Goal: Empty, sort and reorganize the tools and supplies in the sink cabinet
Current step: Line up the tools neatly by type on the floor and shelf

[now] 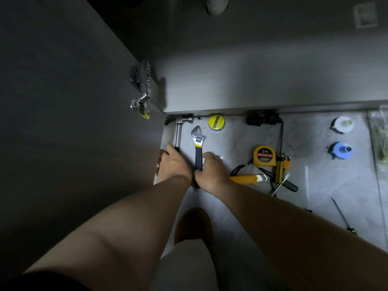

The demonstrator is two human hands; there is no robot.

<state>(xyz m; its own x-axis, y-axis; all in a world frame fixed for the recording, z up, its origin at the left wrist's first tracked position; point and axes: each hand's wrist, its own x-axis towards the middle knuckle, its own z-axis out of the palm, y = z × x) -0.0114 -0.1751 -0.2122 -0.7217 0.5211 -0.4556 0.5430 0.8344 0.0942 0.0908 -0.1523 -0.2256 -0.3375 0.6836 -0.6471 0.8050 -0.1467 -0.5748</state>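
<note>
Floor (231,139) in front of cabinet | left hand (174,162) holds hammer (178,133) by its grip | right hand (210,171) grips wrench (197,141) handle, just beside | likely aligning the row: keep both parallel, heads toward cabinet, a gap between, clear of tape roll (216,121).

Head camera looks steeply down, close over the floor (327,185).

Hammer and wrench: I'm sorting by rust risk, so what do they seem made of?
Hammer: head and shaft look like polished steel, silvery with a bright sheen; its grip is mostly hidden under the left hand. Wrench: head looks like chromed steel, shiny grey; handle seems sleeved in matte dark rubber or plastic with a yellow band.
</note>
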